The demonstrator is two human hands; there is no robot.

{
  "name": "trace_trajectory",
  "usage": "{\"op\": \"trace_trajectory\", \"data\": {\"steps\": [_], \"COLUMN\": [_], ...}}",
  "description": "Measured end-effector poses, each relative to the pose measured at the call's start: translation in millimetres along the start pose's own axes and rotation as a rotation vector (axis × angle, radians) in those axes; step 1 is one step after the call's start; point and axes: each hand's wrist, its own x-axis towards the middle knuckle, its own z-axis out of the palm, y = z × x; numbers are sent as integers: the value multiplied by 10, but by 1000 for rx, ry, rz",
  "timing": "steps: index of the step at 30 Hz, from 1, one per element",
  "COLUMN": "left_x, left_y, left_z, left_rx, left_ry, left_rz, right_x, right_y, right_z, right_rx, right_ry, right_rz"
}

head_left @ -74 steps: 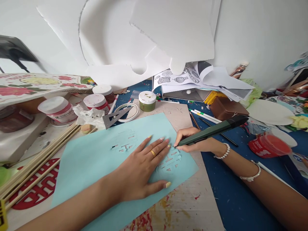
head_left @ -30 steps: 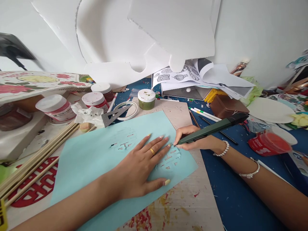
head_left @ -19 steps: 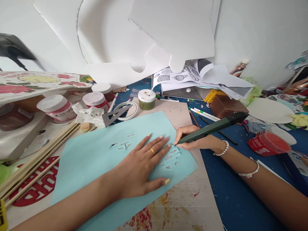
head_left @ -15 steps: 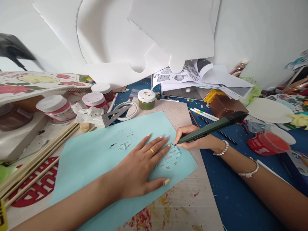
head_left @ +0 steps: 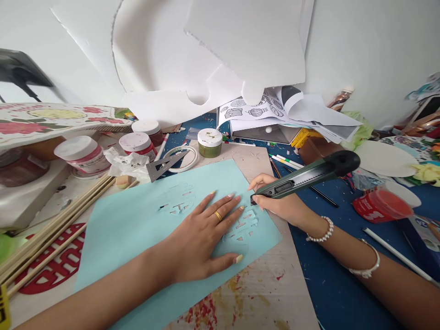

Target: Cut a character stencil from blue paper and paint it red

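Note:
A sheet of light blue paper (head_left: 120, 238) lies over a paint-stained board (head_left: 268, 284). Two pencilled patterns with small cut-out slots show on it, the right one partly covered by my fingers. My left hand (head_left: 202, 233) rests flat on the paper with its fingers spread. In my right hand (head_left: 278, 201) is a dark green utility knife (head_left: 305, 178), its slider side turned up. The knife's front end is by the upper right of the right-hand pattern; the blade tip is hard to make out. Thin paper flaps stick up along some cuts.
Wooden sticks (head_left: 58, 220) and a red cut-out (head_left: 51, 270) lie at left. Behind the paper are a set square (head_left: 165, 167), a tape roll (head_left: 192, 158) and a green paint jar (head_left: 210, 144). A red paint pot (head_left: 381, 204) and pens lie at right.
My right hand has rolled the utility knife over, so its slider now shows, and its front end has lifted slightly off the cuts. My left hand has stayed in place.

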Motion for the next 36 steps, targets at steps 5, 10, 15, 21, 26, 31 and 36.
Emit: {"op": "trace_trajectory", "data": {"steps": [5, 10, 15, 21, 26, 31, 36], "left_x": [-1, 2, -7, 8, -1, -1, 3], "left_y": [-10, -10, -8, -14, 0, 5, 10], "left_z": [5, 11, 17, 14, 5, -3, -7], "left_rx": [9, -3, -12, -10, -14, -23, -27], "left_ry": [-18, -19, -16, -12, -2, 9, 9], "left_rz": [-8, -13, -14, -16, -12, -8, -12], "right_x": [-104, -98, -105, -112, -105, -99, -110], "right_y": [-38, -50, -45, -45, -46, -47, -78], "right_z": [152, 181, 182, 179, 185, 220, 243], "right_rx": [-38, -47, -67, -64, -81, -138, -179], "right_ry": [180, 219, 210, 207, 212, 288, 324], "right_rz": [30, 28, 20, 0, 6, 29, 45]}}
